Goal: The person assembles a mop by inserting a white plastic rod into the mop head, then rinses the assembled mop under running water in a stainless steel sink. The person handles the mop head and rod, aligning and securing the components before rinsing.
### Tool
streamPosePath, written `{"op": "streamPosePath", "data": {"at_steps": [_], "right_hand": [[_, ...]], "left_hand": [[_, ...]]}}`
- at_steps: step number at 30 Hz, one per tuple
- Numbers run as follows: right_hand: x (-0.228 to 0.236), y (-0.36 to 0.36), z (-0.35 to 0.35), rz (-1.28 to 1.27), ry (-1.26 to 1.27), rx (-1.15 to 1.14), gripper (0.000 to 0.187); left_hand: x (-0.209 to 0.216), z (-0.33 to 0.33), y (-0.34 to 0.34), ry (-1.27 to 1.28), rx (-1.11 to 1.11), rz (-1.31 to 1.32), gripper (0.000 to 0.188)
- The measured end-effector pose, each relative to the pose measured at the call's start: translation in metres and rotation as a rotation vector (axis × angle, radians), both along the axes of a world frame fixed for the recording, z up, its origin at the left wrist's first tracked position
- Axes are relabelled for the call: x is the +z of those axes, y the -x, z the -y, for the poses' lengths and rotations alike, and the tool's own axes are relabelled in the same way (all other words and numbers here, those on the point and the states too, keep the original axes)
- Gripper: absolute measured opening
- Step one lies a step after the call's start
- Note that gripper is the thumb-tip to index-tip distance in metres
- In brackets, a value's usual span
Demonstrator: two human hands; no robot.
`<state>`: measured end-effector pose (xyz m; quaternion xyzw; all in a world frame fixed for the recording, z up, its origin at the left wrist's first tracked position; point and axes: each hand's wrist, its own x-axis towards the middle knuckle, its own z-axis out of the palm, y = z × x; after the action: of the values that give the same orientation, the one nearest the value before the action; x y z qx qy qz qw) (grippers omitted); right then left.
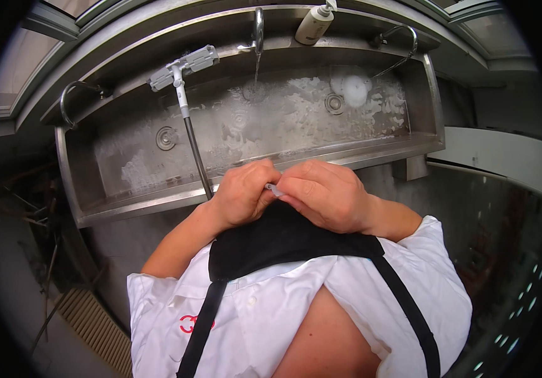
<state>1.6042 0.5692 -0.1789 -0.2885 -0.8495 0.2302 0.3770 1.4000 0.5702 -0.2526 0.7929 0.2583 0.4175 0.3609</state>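
My left hand [246, 191] and my right hand [324, 194] meet in front of my black apron [290, 236], both with fingers closed. Between them shows the end of a small, whitish, rolled or tube-like piece [273, 188]. Most of it is hidden by my fingers, so its kind cannot be made out. A mop [183, 69] with a pale grey head leans across the long metal sink [271, 154]. Its dark handle runs down past the sink's near edge, just left of my left hand, and neither hand appears to grip it.
Water runs from the middle faucet [258, 28] and the right faucet [413, 41]. Another faucet [66, 104] stands at the left. Foam and a white mound of suds [355, 91] lie in the basin. A pump bottle [314, 25] stands on the back ledge.
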Motion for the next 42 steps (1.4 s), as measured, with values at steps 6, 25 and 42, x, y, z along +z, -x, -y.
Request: {"op": "streamPosePath", "data": {"at_steps": [6,25,42], "right_hand": [[-0.002,-0.005,0.006,-0.017,0.123,0.038,0.026],[-0.018,0.0,0.009,-0.153,-0.085,0.088,0.022],[-0.02,-0.005,0.014,-0.107,0.281,-0.034,0.028]], "left_hand": [[-0.005,0.011,-0.003,-0.044,0.027,-0.015,0.026],[0.005,0.028,-0.01,-0.018,0.064,-0.146,0.023],[-0.003,0.022,-0.012,-0.106,0.2,-0.066,0.037]]}}
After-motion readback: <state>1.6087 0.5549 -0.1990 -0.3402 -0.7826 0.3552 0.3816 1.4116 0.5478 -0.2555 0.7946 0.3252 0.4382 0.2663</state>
